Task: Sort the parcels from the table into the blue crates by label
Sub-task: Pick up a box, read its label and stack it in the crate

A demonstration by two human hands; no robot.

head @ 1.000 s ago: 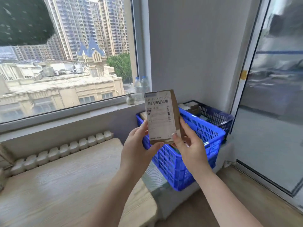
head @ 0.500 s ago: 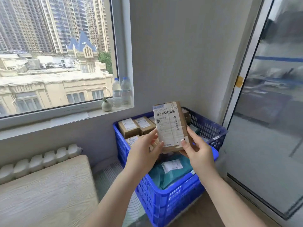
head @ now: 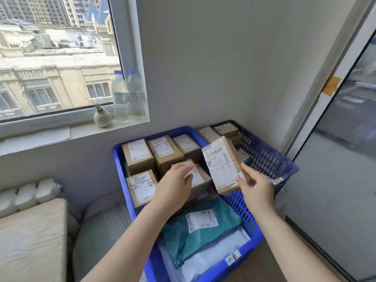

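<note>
Placement is the step in hand: the right hand (head: 256, 187) pinches the labelled brown cardboard parcel (head: 222, 163) by its lower corner above the near blue plastic crate (head: 130, 192). The left hand (head: 174, 185) hovers loosely spread over the boxes inside. Next it likely needs lowering into a gap there, or into the far dark-blue mesh crate (head: 264, 157).
</note>
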